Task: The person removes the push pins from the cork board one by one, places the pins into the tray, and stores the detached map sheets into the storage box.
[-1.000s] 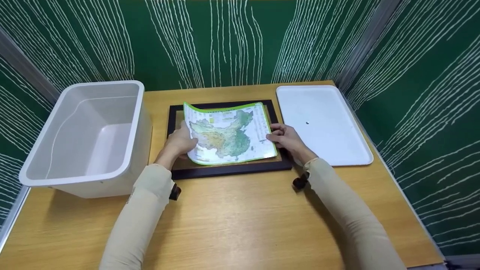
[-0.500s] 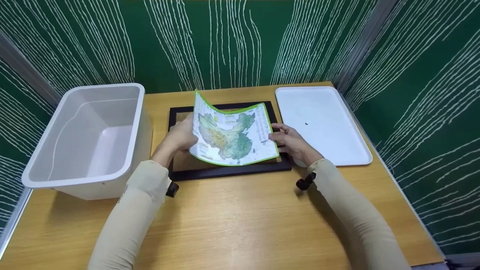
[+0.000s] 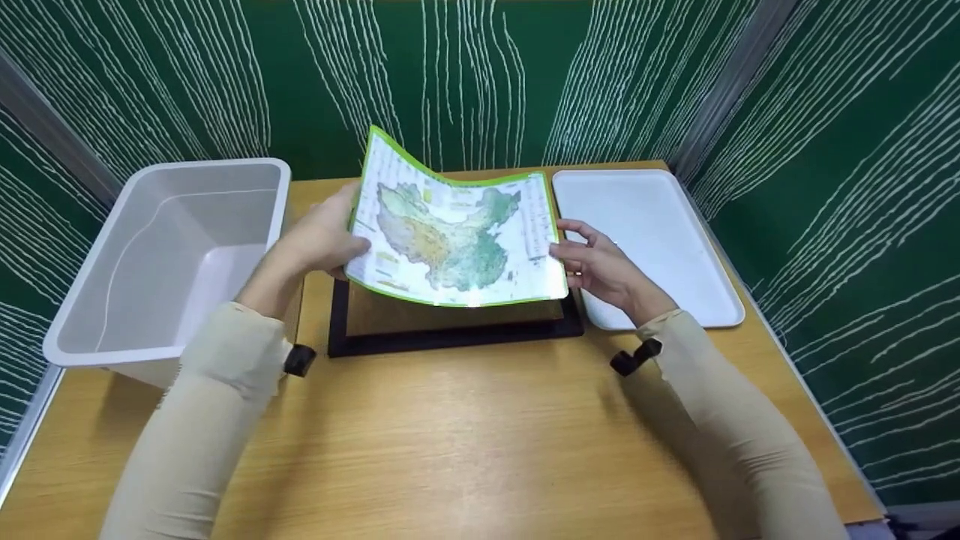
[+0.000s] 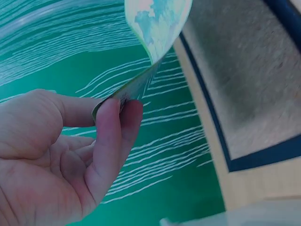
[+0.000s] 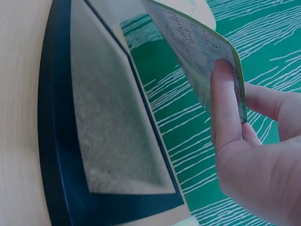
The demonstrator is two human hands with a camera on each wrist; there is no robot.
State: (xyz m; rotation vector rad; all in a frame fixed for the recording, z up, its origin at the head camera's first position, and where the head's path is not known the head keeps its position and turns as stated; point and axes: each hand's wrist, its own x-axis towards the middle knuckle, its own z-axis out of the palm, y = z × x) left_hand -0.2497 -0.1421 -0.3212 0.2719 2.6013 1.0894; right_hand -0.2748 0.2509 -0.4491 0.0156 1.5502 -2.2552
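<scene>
A glossy map sheet [image 3: 457, 244] with a green border is held off the table in the head view, bowed, its far left corner curling up. My left hand [image 3: 319, 232] pinches its left edge; in the left wrist view that hand [image 4: 56, 150] has thumb and fingers on both faces of the sheet [image 4: 157, 28]. The right edge is pinched by my right hand [image 3: 600, 266], also seen in the right wrist view as a hand [image 5: 263, 146] gripping the sheet [image 5: 193, 52]. Beneath lies a dark frame [image 3: 450, 341] around a brown speckled board [image 5: 113, 122], partly hidden by the map.
To the left stands a deep whitish plastic bin [image 3: 112, 358]. A shallow white tray [image 3: 652, 217] lies to the right of the frame. The wooden table [image 3: 465, 435] meets green walls [image 3: 322, 150] with white wavy lines at its back and right.
The map has risen from over the frame towards the back, and its far left corner is raised higher. Both hands moved up with it and slightly apart, uncovering more of the frame's front.
</scene>
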